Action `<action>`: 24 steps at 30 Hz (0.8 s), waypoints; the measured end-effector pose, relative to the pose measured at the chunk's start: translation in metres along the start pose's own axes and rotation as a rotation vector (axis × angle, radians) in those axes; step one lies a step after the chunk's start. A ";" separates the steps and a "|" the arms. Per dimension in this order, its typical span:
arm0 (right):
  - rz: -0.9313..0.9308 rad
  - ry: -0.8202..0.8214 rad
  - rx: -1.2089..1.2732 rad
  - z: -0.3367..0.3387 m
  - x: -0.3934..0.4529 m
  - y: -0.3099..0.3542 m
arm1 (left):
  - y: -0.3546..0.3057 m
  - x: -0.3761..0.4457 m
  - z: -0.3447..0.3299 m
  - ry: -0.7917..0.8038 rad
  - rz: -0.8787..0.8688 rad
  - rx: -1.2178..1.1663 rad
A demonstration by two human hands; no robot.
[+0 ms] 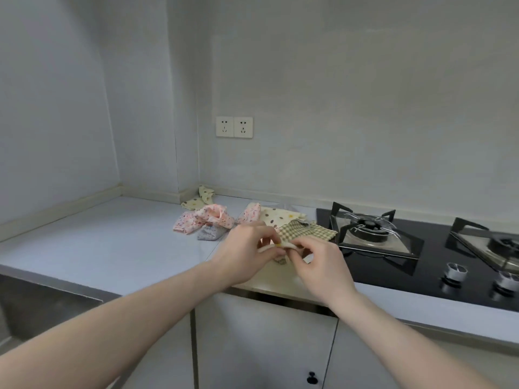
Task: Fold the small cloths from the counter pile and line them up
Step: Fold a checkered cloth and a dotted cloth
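Over desk front edge: both hands meet w/ a small cream cloth (276, 247) held between them, just above the desk (112, 242), left of the stove.
Key relation: cloth's long axis runs left-right, hand to hand; it sits right at the fingertips of both, so neither hand is nearer. Rest of it hangs down behind the right hand, mostly hidden.
Left hand (247, 248): fingers curled, pinching cloth's left end.
Right hand (317, 265): thumb & fingers pinching the right end.
Step, my guess: evening up an edge mid-fold; prob. lay it flat next, toward the person's side of the desk.
Pile: pink floral cloths (205, 220) + a grey cloth (209, 233) lie loose beyond the left hand; dotted cream cloth (278, 216) & checked cloth (303, 231) beyond the right, touching each other.
Far corner: two more cream cloths (198, 199) by the wall.
In the way: checked cloth's corner is just beside the stove (370, 234); burner grate near the right hand.
Elsewhere: sink (33, 301) well apart, left; wall sockets (234, 127) above.
Line-up: can't see any neat row yet.
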State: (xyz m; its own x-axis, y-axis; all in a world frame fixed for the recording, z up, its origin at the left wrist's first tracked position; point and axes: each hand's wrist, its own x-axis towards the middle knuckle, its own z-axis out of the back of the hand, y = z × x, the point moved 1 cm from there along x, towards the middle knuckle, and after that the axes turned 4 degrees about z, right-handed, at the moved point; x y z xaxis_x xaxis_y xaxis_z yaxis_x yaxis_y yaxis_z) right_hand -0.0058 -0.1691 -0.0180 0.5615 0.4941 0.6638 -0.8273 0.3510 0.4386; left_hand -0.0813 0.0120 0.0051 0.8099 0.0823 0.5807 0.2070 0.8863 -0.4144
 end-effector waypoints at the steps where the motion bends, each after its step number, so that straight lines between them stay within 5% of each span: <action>1: -0.006 -0.015 0.014 0.007 0.002 0.006 | -0.002 0.000 0.006 0.037 0.000 0.029; 7: -0.030 -0.028 0.010 0.056 0.009 0.032 | -0.004 -0.009 0.034 0.114 0.106 0.244; 13: -0.118 -0.024 -0.034 0.087 0.010 0.028 | -0.010 -0.005 0.069 0.067 0.285 0.060; 24: -0.280 0.012 0.067 0.105 0.026 0.025 | -0.045 0.035 0.098 0.059 0.271 -0.038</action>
State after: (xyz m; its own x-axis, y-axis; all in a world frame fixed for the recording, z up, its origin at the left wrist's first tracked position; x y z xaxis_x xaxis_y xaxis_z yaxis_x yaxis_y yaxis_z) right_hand -0.0135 -0.2308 0.0733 0.7682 0.3947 0.5041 -0.6389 0.4221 0.6431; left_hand -0.1159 0.0196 0.1127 0.8688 0.2861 0.4041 -0.0018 0.8180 -0.5753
